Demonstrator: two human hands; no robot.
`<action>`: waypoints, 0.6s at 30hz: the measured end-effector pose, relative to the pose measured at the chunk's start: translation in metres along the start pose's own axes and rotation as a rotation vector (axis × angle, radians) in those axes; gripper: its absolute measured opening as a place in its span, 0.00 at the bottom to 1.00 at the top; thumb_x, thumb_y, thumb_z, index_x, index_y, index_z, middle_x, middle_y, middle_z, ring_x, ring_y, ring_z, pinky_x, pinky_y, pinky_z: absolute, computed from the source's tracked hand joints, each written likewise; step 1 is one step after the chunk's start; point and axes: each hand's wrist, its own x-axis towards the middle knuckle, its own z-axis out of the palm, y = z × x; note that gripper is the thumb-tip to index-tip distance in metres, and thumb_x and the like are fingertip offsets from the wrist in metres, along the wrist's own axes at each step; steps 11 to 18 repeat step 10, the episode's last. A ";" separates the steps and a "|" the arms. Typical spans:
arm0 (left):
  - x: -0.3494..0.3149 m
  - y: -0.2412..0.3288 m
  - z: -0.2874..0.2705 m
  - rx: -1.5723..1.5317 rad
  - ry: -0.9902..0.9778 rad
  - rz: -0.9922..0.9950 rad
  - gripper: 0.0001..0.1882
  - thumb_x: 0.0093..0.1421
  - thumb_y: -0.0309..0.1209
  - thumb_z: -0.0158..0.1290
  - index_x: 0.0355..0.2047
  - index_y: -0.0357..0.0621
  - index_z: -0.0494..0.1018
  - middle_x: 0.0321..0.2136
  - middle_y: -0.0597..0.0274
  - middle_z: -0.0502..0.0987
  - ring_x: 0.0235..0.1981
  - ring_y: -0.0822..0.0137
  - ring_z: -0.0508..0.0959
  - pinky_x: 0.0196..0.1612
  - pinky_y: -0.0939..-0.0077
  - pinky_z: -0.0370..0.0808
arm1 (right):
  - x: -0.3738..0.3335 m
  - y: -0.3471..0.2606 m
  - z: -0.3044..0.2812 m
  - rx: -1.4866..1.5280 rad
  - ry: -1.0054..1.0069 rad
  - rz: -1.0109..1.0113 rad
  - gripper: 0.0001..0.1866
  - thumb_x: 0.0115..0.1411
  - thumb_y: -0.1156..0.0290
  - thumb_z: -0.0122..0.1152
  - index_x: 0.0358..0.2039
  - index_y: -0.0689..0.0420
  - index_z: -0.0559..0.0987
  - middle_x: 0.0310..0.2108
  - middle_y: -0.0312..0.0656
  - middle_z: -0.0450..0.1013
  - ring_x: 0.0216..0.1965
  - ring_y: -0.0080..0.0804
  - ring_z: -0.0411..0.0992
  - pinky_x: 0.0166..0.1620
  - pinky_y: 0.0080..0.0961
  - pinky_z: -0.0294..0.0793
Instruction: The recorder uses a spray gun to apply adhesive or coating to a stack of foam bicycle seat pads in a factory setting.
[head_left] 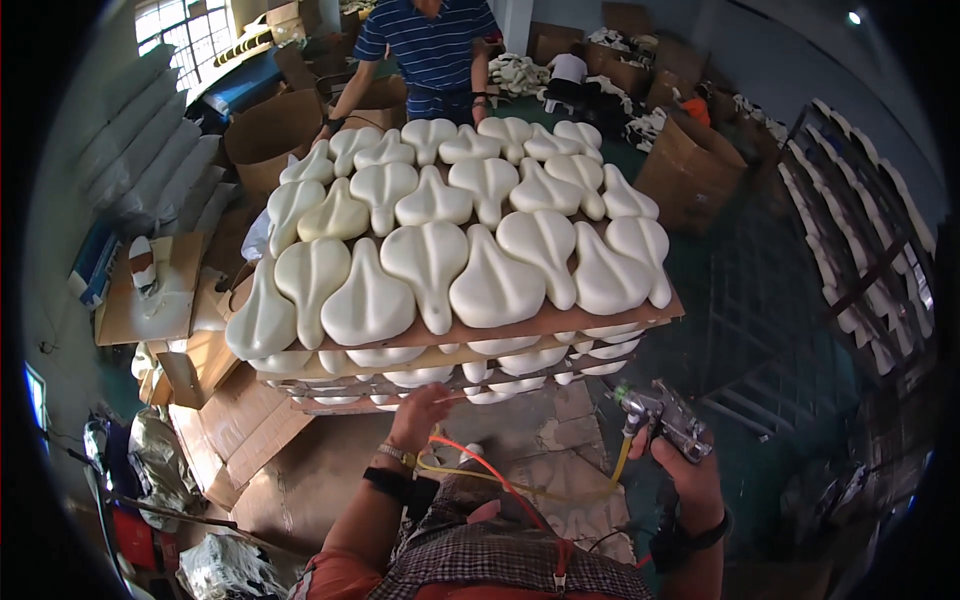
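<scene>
White foam bicycle saddle pads (497, 278) lie in rows on a brown board (590, 325), wide and narrow ends alternating. More pads show on the boards stacked beneath. My right hand (690, 470), off the stack's near right corner, is closed round a metal spray gun (665, 420). From the gun's underside a yellow hose (622, 462) loops down and left. My left hand (422, 412) is at the near side of the stack, its fingers stretched toward the lower boards; whether they touch is unclear. An orange hose (485, 462) runs just below that wrist.
Across the stack stands a person in a striped blue shirt (430, 50), arms lowered beside it. Cardboard boxes (690, 170) stand at the far right and far left. A rack of white pads (860, 240) leans along the right. Flattened cardboard (310, 490) covers floor nearby.
</scene>
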 end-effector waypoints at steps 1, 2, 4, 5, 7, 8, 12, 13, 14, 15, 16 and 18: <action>0.033 -0.002 0.002 -0.198 0.167 0.001 0.20 0.62 0.38 0.46 0.49 0.38 0.63 0.43 0.53 0.73 0.41 0.56 0.75 0.44 0.66 0.72 | -0.009 0.014 -0.017 -0.004 0.083 0.040 0.15 0.54 0.73 0.61 0.42 0.64 0.73 0.29 0.38 0.74 0.32 0.24 0.73 0.39 0.22 0.72; 0.056 0.001 0.006 -0.273 0.221 0.063 0.18 0.62 0.38 0.45 0.47 0.37 0.63 0.45 0.51 0.71 0.42 0.55 0.74 0.44 0.63 0.72 | -0.020 0.026 -0.032 -0.004 0.110 0.036 0.15 0.54 0.73 0.61 0.42 0.64 0.73 0.29 0.38 0.74 0.32 0.24 0.73 0.39 0.22 0.72; 0.098 0.013 0.005 -0.604 0.295 0.111 0.11 0.60 0.36 0.44 0.24 0.44 0.63 0.25 0.59 0.72 0.28 0.61 0.72 0.37 0.69 0.71 | -0.032 0.051 -0.058 0.102 0.284 0.162 0.14 0.54 0.73 0.62 0.40 0.64 0.73 0.29 0.38 0.74 0.32 0.24 0.73 0.38 0.23 0.73; 0.115 0.012 -0.033 -0.768 0.234 0.146 0.14 0.58 0.35 0.44 0.17 0.48 0.57 0.16 0.65 0.65 0.21 0.65 0.67 0.31 0.73 0.70 | -0.032 0.063 -0.069 0.118 0.284 0.137 0.14 0.54 0.73 0.62 0.40 0.64 0.73 0.29 0.38 0.74 0.32 0.24 0.73 0.38 0.23 0.73; 0.134 0.006 -0.003 -0.704 0.455 0.131 0.11 0.55 0.34 0.45 0.17 0.48 0.60 0.16 0.68 0.64 0.19 0.69 0.64 0.25 0.75 0.67 | -0.033 0.093 -0.105 0.014 0.381 0.128 0.15 0.53 0.73 0.63 0.41 0.64 0.73 0.29 0.39 0.74 0.31 0.24 0.74 0.37 0.24 0.75; 0.137 0.003 0.014 -0.584 0.517 0.194 0.09 0.55 0.37 0.44 0.26 0.47 0.69 0.23 0.65 0.72 0.25 0.68 0.70 0.31 0.71 0.72 | -0.031 0.100 -0.121 0.022 0.444 0.179 0.16 0.53 0.74 0.64 0.41 0.65 0.73 0.30 0.39 0.74 0.30 0.24 0.74 0.37 0.24 0.75; 0.160 0.014 0.039 -0.532 0.568 0.144 0.20 0.57 0.42 0.44 0.44 0.44 0.71 0.39 0.61 0.76 0.40 0.67 0.74 0.45 0.65 0.74 | -0.025 0.126 -0.155 0.079 0.486 0.224 0.20 0.52 0.74 0.65 0.45 0.65 0.72 0.31 0.40 0.75 0.30 0.25 0.75 0.36 0.25 0.77; 0.160 0.014 0.039 -0.532 0.568 0.144 0.20 0.57 0.42 0.44 0.44 0.44 0.71 0.39 0.61 0.76 0.40 0.67 0.74 0.45 0.65 0.74 | -0.025 0.126 -0.155 0.079 0.486 0.224 0.20 0.52 0.74 0.65 0.45 0.65 0.72 0.31 0.40 0.75 0.30 0.25 0.75 0.36 0.25 0.77; 0.160 0.014 0.039 -0.532 0.568 0.144 0.20 0.57 0.42 0.44 0.44 0.44 0.71 0.39 0.61 0.76 0.40 0.67 0.74 0.45 0.65 0.74 | -0.025 0.126 -0.155 0.079 0.486 0.224 0.20 0.52 0.74 0.65 0.45 0.65 0.72 0.31 0.40 0.75 0.30 0.25 0.75 0.36 0.25 0.77; 0.160 0.014 0.039 -0.532 0.568 0.144 0.20 0.57 0.42 0.44 0.44 0.44 0.71 0.39 0.61 0.76 0.40 0.67 0.74 0.45 0.65 0.74 | -0.025 0.126 -0.155 0.079 0.486 0.224 0.20 0.52 0.74 0.65 0.45 0.65 0.72 0.31 0.40 0.75 0.30 0.25 0.75 0.36 0.25 0.77; 0.160 0.014 0.039 -0.532 0.568 0.144 0.20 0.57 0.42 0.44 0.44 0.44 0.71 0.39 0.61 0.76 0.40 0.67 0.74 0.45 0.65 0.74 | -0.025 0.126 -0.155 0.079 0.486 0.224 0.20 0.52 0.74 0.65 0.45 0.65 0.72 0.31 0.40 0.75 0.30 0.25 0.75 0.36 0.25 0.77; 0.160 0.014 0.039 -0.532 0.568 0.144 0.20 0.57 0.42 0.44 0.44 0.44 0.71 0.39 0.61 0.76 0.40 0.67 0.74 0.45 0.65 0.74 | -0.025 0.126 -0.155 0.079 0.486 0.224 0.20 0.52 0.74 0.65 0.45 0.65 0.72 0.31 0.40 0.75 0.30 0.25 0.75 0.36 0.25 0.77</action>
